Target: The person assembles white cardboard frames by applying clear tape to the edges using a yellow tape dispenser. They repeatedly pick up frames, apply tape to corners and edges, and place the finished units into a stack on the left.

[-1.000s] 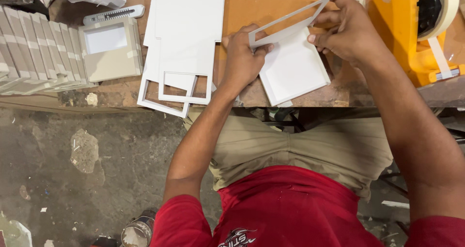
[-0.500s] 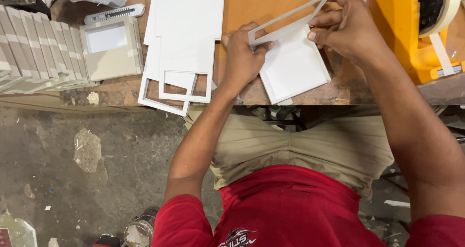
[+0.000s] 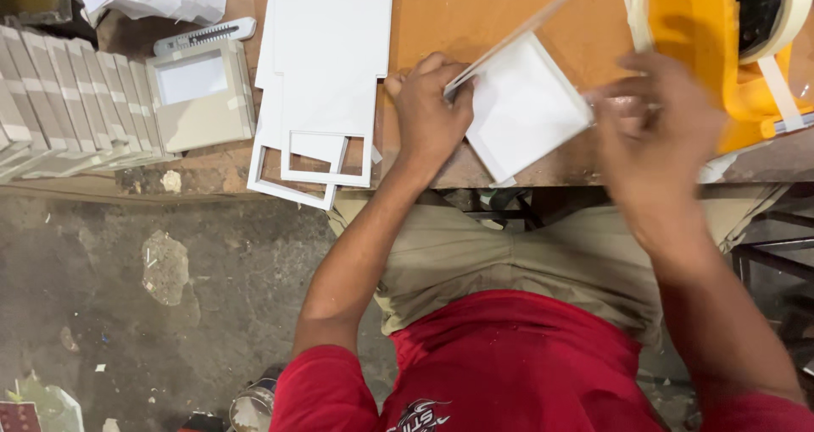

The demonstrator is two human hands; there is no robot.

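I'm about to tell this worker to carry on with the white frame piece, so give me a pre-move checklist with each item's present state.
1. Left hand has a grip on the thin white frame strip: ok, the fingers pinch its lower end.
2. Right hand has a grip on the work: not ok, it shows blurred, off the strip, near the yellow tape dispenser.
3. White square panel rests on the workbench: ok, though one corner overhangs the near edge.
4. Strip seated on the panel: not ok, it is tilted up above it.
5. Utility knife away from both hands: ok, it lies far to the left.
6. Tape end ready: cannot tell.
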